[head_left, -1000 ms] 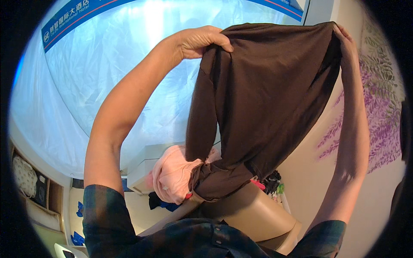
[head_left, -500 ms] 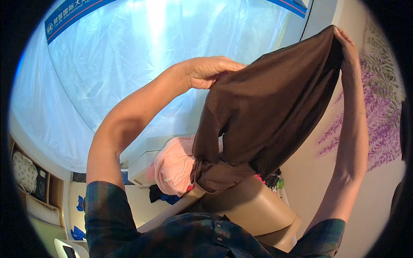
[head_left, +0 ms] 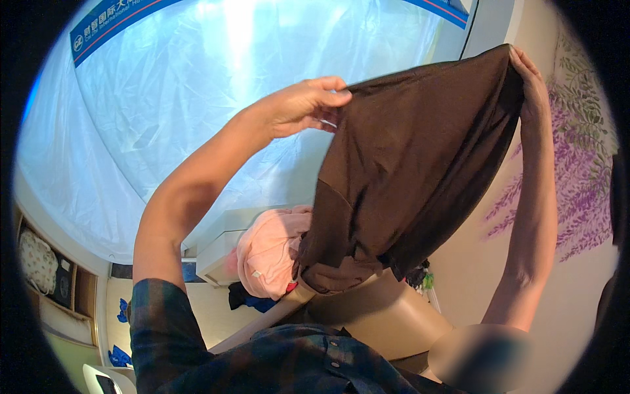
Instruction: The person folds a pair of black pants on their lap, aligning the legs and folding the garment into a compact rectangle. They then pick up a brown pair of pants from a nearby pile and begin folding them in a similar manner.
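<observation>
A dark brown garment (head_left: pixel 420 151) hangs spread between my raised hands, its folds and a sleeve-like part drooping at the lower left. My left hand (head_left: pixel 308 108) pinches its upper left corner between thumb and forefinger, with the other fingers loosely curled. At the upper right corner, my right hand (head_left: pixel 530 82) grips the cloth, its fingers partly hidden behind the fabric. The lower end of the garment hangs over a bunched pink cloth item (head_left: pixel 272 256) and a beige padded seat (head_left: pixel 374 318). The garment's exact kind cannot be made out.
A translucent plastic sheet (head_left: pixel 197 131) covers the area ahead, under a blue banner (head_left: pixel 131 23). On the right is a wall with a purple flower pattern (head_left: pixel 577 190). Shelves (head_left: pixel 82 289) stand at the left, and dark and blue cloths (head_left: pixel 252 301) lie below the pink item.
My left hand has shifted left and now holds the garment's corner, so its upper edge is stretched wider. The right hand keeps its grip, slightly lower.
</observation>
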The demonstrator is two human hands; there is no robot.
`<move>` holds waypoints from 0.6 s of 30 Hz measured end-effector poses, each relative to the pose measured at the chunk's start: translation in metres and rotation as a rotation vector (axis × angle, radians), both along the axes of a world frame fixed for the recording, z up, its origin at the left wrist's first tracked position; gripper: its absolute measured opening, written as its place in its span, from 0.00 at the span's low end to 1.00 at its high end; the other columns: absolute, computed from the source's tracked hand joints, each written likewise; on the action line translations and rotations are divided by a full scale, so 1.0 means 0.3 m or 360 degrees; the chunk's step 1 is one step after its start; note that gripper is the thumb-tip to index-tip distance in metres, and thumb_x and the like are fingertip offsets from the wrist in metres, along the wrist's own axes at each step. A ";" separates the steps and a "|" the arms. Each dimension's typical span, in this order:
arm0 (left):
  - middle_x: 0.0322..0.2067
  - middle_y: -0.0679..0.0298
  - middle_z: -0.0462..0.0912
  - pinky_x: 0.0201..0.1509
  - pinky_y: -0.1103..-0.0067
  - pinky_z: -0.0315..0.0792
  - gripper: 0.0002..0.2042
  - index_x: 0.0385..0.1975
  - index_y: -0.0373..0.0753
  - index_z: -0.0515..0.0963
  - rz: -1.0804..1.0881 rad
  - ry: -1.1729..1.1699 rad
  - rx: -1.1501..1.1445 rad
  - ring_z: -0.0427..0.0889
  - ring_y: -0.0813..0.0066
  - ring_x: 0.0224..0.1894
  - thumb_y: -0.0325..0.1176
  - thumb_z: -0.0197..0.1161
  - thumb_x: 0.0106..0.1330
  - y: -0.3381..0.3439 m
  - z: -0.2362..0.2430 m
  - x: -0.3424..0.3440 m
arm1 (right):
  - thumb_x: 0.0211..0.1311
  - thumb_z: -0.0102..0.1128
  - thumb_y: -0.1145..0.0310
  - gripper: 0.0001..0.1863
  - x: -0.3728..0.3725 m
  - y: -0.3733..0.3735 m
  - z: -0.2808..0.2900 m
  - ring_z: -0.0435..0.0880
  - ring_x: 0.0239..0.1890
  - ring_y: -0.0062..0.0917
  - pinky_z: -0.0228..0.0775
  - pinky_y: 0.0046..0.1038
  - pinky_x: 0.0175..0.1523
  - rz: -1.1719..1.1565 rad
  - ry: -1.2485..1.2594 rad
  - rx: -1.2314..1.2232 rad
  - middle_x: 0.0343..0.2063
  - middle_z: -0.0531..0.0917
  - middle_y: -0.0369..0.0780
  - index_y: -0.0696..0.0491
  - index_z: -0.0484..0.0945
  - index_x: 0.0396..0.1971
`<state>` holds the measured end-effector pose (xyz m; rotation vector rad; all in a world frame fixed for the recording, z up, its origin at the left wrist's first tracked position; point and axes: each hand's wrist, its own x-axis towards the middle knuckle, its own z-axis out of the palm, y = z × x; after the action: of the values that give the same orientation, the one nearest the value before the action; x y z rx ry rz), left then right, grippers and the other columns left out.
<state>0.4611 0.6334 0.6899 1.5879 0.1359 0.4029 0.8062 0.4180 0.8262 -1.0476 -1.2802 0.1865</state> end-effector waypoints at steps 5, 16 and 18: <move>0.35 0.67 0.79 0.44 0.80 0.77 0.06 0.38 0.42 0.70 0.0103 -0.0324 -0.0131 0.79 0.80 0.36 0.37 0.53 0.73 0.041 -0.042 -0.016 | 0.65 0.60 0.67 0.13 -0.049 -0.020 -0.104 0.81 0.38 0.18 0.72 0.21 0.45 0.0151 0.0142 -0.0077 0.36 0.83 0.34 0.56 0.80 0.45; 0.36 0.57 0.69 0.45 0.73 0.68 0.24 0.42 0.37 0.64 0.1311 -0.0310 0.1243 0.70 0.70 0.38 0.45 0.68 0.60 -0.125 -0.302 0.018 | 0.64 0.61 0.66 0.11 -0.069 -0.010 -0.300 0.78 0.34 0.14 0.69 0.17 0.41 -0.0244 0.0137 -0.0242 0.31 0.82 0.30 0.55 0.82 0.42; 0.35 0.57 0.69 0.45 0.73 0.68 0.21 0.40 0.36 0.66 0.1286 -0.0246 0.1452 0.70 0.68 0.38 0.42 0.69 0.59 -0.098 -0.326 0.007 | 0.64 0.62 0.64 0.12 -0.056 -0.009 -0.332 0.78 0.33 0.14 0.69 0.17 0.40 -0.0370 0.0018 -0.0275 0.30 0.82 0.30 0.55 0.82 0.42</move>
<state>0.4631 0.6041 0.5922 2.3430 0.5380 1.3547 0.7894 0.4154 0.7265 -1.3326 -1.1359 0.1268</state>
